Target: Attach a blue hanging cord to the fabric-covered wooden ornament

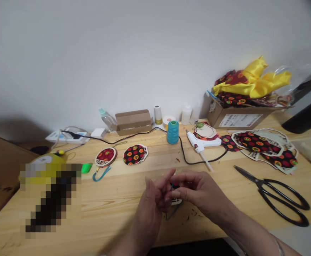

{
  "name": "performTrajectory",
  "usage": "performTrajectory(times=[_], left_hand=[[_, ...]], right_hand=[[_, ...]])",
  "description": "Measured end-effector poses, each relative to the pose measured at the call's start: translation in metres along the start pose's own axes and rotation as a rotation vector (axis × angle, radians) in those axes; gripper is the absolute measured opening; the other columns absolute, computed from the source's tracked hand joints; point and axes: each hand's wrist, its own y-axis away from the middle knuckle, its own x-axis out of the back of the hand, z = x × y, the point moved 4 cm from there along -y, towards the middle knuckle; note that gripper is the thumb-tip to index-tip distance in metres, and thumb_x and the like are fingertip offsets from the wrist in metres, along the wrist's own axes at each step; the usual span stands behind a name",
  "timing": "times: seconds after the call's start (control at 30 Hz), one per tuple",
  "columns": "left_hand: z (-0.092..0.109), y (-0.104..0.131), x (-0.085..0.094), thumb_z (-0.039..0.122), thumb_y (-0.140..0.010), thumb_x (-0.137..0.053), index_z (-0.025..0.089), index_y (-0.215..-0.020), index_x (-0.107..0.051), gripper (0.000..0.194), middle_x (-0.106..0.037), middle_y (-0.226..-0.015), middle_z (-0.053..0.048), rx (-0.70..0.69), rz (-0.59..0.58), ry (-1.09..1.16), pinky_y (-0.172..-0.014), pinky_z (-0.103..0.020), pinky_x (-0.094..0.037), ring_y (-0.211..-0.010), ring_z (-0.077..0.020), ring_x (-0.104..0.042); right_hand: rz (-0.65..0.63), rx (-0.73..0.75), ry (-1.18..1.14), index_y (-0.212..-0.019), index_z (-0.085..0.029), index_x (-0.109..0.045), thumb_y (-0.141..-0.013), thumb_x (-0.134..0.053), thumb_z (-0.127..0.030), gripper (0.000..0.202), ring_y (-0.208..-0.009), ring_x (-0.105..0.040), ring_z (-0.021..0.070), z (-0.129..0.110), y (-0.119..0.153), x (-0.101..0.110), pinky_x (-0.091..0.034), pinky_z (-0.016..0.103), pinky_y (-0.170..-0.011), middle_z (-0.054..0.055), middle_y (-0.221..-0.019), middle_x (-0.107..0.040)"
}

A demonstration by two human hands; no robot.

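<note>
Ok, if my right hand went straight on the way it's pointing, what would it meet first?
Probably your bare left hand, whose fingers lie just ahead of your right hand; whether they already touch is unclear.

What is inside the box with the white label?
Yellow cloth and patterned cloth rise from the box, with clear plastic near the right side. Whatever lies deeper cannot be seen: the cloth and the box's walls cover it.
</note>
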Motion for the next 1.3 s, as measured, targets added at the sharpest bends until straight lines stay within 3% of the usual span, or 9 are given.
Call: performTrajectory(times=[0.1,0.23,0.37,0.47,0.6,0.87,1.1,1.2,1.3], left_hand=[[-0.003,-0.001,-0.002,0.070,-0.066,-0.050,0.019,-0.110,-0.066,0.069,-0.059,-0.078,-0.006,0.003,-0.036,-0.019,-0.053,-0.023,-0.028,-0.063,-0.0137,-0.041],[-0.005,-0.002,-0.005,0.065,-0.071,-0.050,0.016,-0.107,-0.067,0.063,-0.046,-0.060,-0.001,0.031,-0.095,0.006,-0.049,-0.022,-0.025,-0.055,-0.0113,-0.034],[-0.006,-0.005,-0.005,0.032,-0.081,-0.055,0.016,-0.102,-0.067,0.029,-0.043,-0.062,0.001,0.062,-0.151,-0.037,-0.048,-0.021,-0.021,-0.055,-0.0087,-0.033],[-0.008,-0.006,-0.003,0.020,-0.081,-0.055,0.017,-0.104,-0.064,0.025,-0.046,-0.063,0.002,0.090,-0.160,-0.098,-0.047,-0.020,-0.020,-0.052,-0.0070,-0.032],[-0.009,-0.006,-0.001,0.020,-0.079,-0.059,0.018,-0.108,-0.061,0.030,-0.045,-0.063,0.003,0.071,-0.131,-0.144,-0.048,-0.020,-0.023,-0.051,-0.0068,-0.031],[-0.008,-0.008,-0.001,0.027,-0.078,-0.060,0.013,-0.075,-0.067,0.015,-0.043,-0.057,0.004,0.025,-0.119,-0.268,-0.048,-0.021,-0.022,-0.051,-0.0073,-0.030],[-0.004,-0.008,0.001,0.024,-0.076,-0.063,0.013,-0.073,-0.070,0.014,-0.058,-0.063,-0.001,-0.028,-0.101,-0.347,-0.048,-0.020,-0.027,-0.052,-0.0067,-0.036],[0.002,-0.007,0.002,0.022,-0.073,-0.065,0.011,-0.071,-0.070,0.012,-0.063,-0.066,-0.004,-0.044,-0.036,-0.254,-0.048,-0.019,-0.029,-0.052,-0.0059,-0.039],[0.010,-0.006,0.006,0.019,-0.071,-0.068,0.010,-0.071,-0.070,0.010,-0.066,-0.066,-0.006,-0.075,0.049,-0.092,-0.047,-0.017,-0.030,-0.050,-0.0047,-0.039]], right_hand=[[0.030,-0.011,-0.017,-0.075,-0.017,-0.069,-0.070,-0.065,-0.021,0.007,-0.069,-0.062,0.0154,0.000,0.000,0.000,-0.049,0.031,-0.069,0.001,-0.070,-0.067],[0.073,0.045,-0.011,-0.062,-0.017,-0.065,-0.073,-0.062,-0.021,0.012,-0.060,-0.061,0.0137,-0.005,0.001,0.000,-0.050,0.028,-0.062,0.000,-0.060,-0.065],[0.137,0.104,0.112,-0.061,-0.017,-0.063,-0.075,-0.060,-0.018,0.014,-0.058,-0.059,0.0121,-0.009,0.003,0.004,-0.048,0.025,-0.059,-0.001,-0.059,-0.063],[0.208,0.129,0.259,-0.059,-0.017,-0.062,-0.073,-0.061,-0.016,0.015,-0.058,-0.056,0.0111,-0.009,0.003,0.010,-0.045,0.024,-0.058,-0.002,-0.058,-0.059],[0.269,0.160,0.393,-0.059,-0.017,-0.063,-0.071,-0.064,-0.016,0.011,-0.061,-0.052,0.0110,-0.010,0.004,0.015,-0.041,0.023,-0.057,-0.002,-0.061,-0.055],[0.264,0.175,0.391,-0.057,-0.016,-0.061,-0.071,-0.065,-0.019,0.015,-0.061,-0.051,0.0108,-0.015,0.005,0.015,-0.040,0.023,-0.057,-0.002,-0.060,-0.054],[0.239,0.209,0.411,-0.059,-0.017,-0.063,-0.073,-0.063,-0.016,0.014,-0.059,-0.053,0.0109,-0.017,0.003,0.013,-0.041,0.024,-0.056,-0.003,-0.059,-0.056],[0.324,0.298,0.544,-0.063,-0.018,-0.062,-0.075,-0.061,-0.017,0.013,-0.059,-0.052,0.0116,-0.020,0.000,0.022,-0.039,0.025,-0.056,-0.002,-0.060,-0.056],[0.370,0.455,0.862,-0.070,-0.018,-0.064,-0.078,-0.059,-0.015,0.010,-0.071,-0.050,0.0155,-0.022,-0.003,0.031,-0.039,0.029,-0.064,0.002,-0.069,-0.056]])
